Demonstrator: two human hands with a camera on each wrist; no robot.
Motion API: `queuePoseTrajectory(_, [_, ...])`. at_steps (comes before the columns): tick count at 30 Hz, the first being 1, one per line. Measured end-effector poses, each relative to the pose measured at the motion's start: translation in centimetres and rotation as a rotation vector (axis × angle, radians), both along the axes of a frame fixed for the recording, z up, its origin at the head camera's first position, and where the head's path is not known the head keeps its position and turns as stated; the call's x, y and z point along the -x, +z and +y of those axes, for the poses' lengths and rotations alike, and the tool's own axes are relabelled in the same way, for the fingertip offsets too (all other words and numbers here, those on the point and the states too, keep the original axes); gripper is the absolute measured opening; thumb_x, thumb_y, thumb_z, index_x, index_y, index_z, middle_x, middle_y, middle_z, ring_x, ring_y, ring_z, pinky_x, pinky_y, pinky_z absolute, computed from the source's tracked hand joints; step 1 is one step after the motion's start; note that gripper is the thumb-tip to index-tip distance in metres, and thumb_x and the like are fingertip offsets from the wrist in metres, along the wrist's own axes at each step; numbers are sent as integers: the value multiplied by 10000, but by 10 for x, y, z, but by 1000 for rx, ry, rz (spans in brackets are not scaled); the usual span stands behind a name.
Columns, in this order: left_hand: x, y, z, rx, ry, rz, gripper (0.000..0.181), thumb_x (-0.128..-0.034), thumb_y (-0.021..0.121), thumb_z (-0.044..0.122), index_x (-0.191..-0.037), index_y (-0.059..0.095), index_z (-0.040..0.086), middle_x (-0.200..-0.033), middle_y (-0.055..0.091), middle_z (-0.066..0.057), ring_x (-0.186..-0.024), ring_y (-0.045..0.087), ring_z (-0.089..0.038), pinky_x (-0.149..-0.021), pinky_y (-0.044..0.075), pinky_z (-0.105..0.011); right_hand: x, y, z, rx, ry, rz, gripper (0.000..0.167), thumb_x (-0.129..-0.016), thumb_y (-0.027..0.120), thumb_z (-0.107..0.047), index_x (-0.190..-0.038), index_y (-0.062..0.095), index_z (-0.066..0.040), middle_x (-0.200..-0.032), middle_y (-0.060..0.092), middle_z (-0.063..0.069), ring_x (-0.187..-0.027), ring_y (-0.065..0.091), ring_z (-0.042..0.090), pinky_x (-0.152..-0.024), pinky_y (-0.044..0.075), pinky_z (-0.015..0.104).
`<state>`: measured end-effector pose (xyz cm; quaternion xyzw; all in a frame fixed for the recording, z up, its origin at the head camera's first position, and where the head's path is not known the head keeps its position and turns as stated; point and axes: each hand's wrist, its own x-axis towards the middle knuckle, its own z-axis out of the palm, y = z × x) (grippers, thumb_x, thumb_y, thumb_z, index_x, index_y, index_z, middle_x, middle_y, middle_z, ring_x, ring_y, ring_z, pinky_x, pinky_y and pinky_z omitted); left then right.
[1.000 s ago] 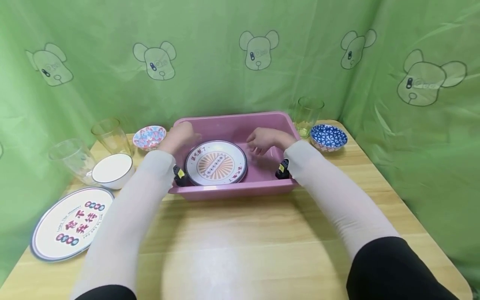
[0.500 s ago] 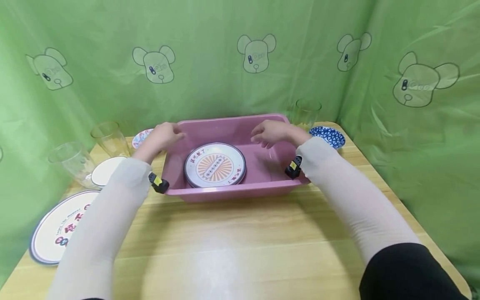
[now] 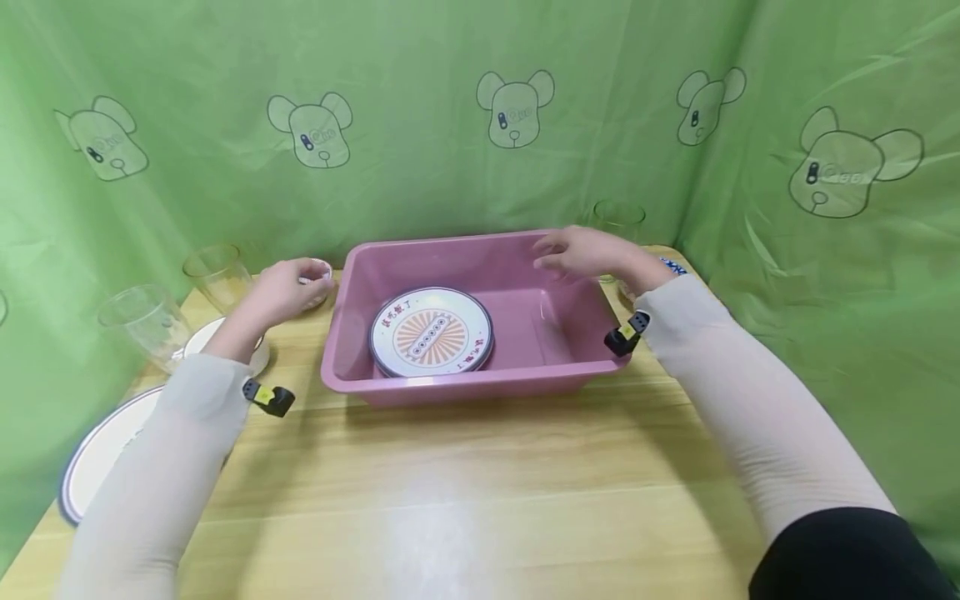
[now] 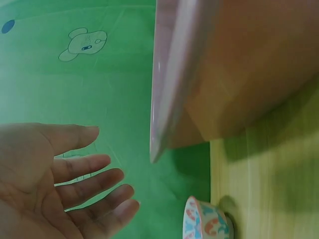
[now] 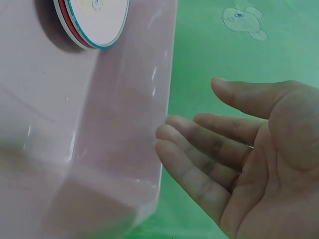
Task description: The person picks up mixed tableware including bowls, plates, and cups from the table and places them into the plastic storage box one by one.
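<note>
Palm facing inward, my left hand [image 3: 273, 296] hovers left of the pink tub [image 3: 472, 385] with fingers relaxed. It partly hides a small bowl [image 4: 207, 219] with a pink and blue pattern, which appears apart from the fingers in the left wrist view. Over the tub's back right corner, my right hand [image 3: 588, 252] is held with loosely bent fingers and nothing in them. A stack of round plates [image 3: 431, 332] lies inside the tub, on its left side. The blue patterned bowl [image 3: 672, 267] is mostly covered by my right forearm.
At the left stand a clear glass [image 3: 146, 321], an amber glass [image 3: 219, 275] and a white bowl [image 3: 258, 357]. A large plate [image 3: 93, 450] lies nearer, partly under my left sleeve. A greenish glass [image 3: 618, 218] stands behind the right hand. Green curtains surround the wooden table [image 3: 450, 500].
Both hands have come up from inside the tub and spread apart. The left moved left past the rim toward the small bowl; the right moved right and back. The plates stayed put.
</note>
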<state>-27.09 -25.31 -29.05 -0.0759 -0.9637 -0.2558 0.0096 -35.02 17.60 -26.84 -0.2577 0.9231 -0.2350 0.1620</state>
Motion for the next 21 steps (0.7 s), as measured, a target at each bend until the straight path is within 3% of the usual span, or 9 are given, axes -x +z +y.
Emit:
queuePoseTrajectory(8, [-27,-8,-24,-32,49,32,505,-1018,497,370,-1311,537,-38,-1279,564,-294,-1161,541,-443,-977,430,-578,-8,0,25,21,-84,62,463,-1023,524,-234,-1429,467,-19,-1003,659,169,-887,638,323,-804,545,424])
queuePoseTrajectory(14, [-45,-15,-43,-20,68,63,535,-1034,454,401,-1303,534,-54,-1271,565,-293,-1144,544,-453,-965,427,-593,-9,-14,43,111,-178,34,493,-1023,514,-189,-1451,403,28,-1214,584,258,-879,640,311,-742,584,382])
queuePoseTrajectory(21, [-64,-24,-63,-11,93,113,466,-1036,470,300,-1287,519,-90,-1266,556,-316,-1133,529,-494,-931,427,-622,-11,-34,62,77,-285,56,622,-1023,506,-323,-1496,308,30,-1406,448,281,-963,646,367,-792,552,473])
